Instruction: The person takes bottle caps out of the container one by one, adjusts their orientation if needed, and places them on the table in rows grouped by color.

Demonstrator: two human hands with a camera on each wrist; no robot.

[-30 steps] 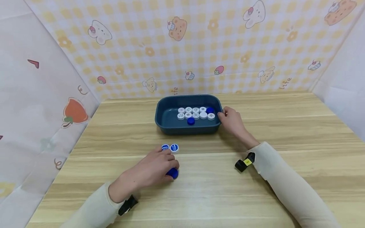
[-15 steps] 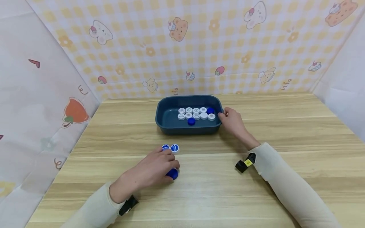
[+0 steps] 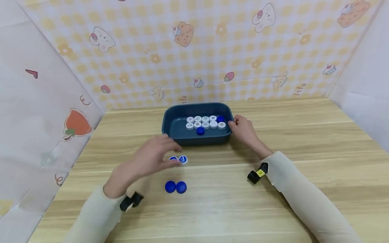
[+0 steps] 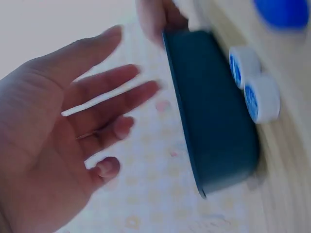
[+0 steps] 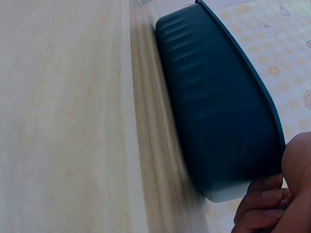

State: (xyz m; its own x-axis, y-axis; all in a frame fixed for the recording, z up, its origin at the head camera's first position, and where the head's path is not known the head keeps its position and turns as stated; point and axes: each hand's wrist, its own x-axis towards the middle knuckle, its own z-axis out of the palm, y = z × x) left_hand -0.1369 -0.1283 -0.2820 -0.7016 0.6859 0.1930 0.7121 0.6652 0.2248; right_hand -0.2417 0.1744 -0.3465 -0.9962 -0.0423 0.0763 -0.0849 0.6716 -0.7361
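Left hand [image 3: 149,155]: raised near tray [image 3: 197,141], fingers spread, nothing gripped. Right hand [image 3: 244,130]: thumb and fingers pinch tray's right rim; I rate this good bracing. Two white caps [image 3: 183,160] lie on table [image 3: 218,202] before tray; two blue caps [image 3: 181,187] side by side, farther out. For handling caps, I advise edge pinch, clear of neighbours.

Left hand [image 4: 53,141] shows its palm, fingers spread, apart from teal tray [image 4: 214,111]. Other hand [image 4: 154,19], partly cropped, is at tray's upper end. White cap [image 4: 249,63] and second cap [image 4: 268,99], both blue-faced, sit side by side near tray. Blurred blue object [image 4: 284,12] occupies top right corner.
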